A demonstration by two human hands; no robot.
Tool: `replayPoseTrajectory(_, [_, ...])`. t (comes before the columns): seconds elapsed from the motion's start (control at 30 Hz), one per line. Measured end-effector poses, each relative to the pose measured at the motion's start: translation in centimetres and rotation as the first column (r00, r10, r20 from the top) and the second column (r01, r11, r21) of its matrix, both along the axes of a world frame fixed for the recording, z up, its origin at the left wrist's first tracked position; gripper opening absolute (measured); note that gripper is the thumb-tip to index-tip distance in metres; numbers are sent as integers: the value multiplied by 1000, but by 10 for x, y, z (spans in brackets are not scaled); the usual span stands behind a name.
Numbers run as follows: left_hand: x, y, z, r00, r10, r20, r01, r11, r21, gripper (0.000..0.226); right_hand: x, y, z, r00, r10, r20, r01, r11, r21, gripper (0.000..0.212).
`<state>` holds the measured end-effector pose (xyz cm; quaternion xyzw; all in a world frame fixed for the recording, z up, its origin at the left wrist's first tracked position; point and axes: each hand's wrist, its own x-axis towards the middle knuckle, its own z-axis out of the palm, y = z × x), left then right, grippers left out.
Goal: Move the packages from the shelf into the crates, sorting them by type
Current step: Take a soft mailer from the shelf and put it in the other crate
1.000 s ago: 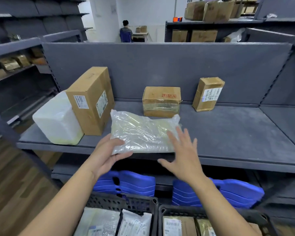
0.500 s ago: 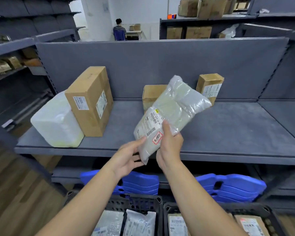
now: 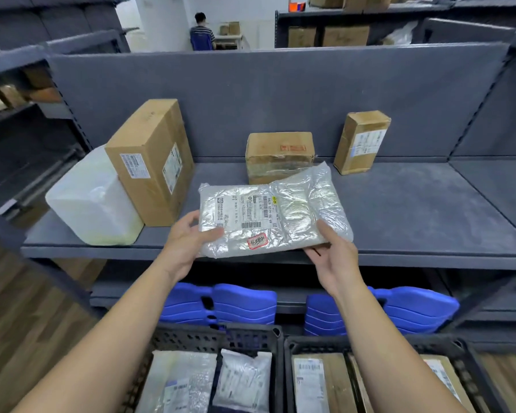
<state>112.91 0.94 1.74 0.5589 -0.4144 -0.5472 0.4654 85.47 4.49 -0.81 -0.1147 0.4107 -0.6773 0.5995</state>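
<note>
The plastic mailer (image 3: pixel 276 216) is held flat, label up, just above the front edge of the shelf (image 3: pixel 399 210), gripped at both ends. The left hand (image 3: pixel 188 242) pinches its left edge, thumb on top and fingers underneath; the right hand (image 3: pixel 332 257) supports the lower right corner the same way. The crinkled, glossy film suggests a light, soft parcel that would sag if taken by one corner and could slide through a loose pinch (the filling looks padded rather than rigid). A two-ended hold, or one palm under the middle, seems the safest way to carry it.

Behind it on the shelf stand three cardboard boxes (image 3: pixel 149 162) and a white wrapped block (image 3: pixel 93 201). Below, the left crate (image 3: pixel 209 338) already holds similar plastic bags and the right crate (image 3: pixel 355 342) holds cartons, so the left one looks like this mailer's destination.
</note>
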Motion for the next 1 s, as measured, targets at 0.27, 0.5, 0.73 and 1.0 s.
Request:
replayPoseTrajectory(0.27, [1,0,3,980,151,133,-129,979,-155,55,-7,4,-13,997,81,11,-81,997,8,43])
replayPoseTrajectory(0.5, [6,-13,41,663,-174,728,391,910,-138,99,-13,-1,-9,970,220,-100,-221,975,0,39])
replayPoseTrajectory(0.73, [-10,-4,36,729,-523,441,555,829,66,33,0,-10,0,961,258,-99,-264,963,-48,38])
replayPoseTrajectory(1.0, [1,4,15,886,-436,160,432,900,60,41,38,18,-9,780,430,-455,-444,892,83,23])
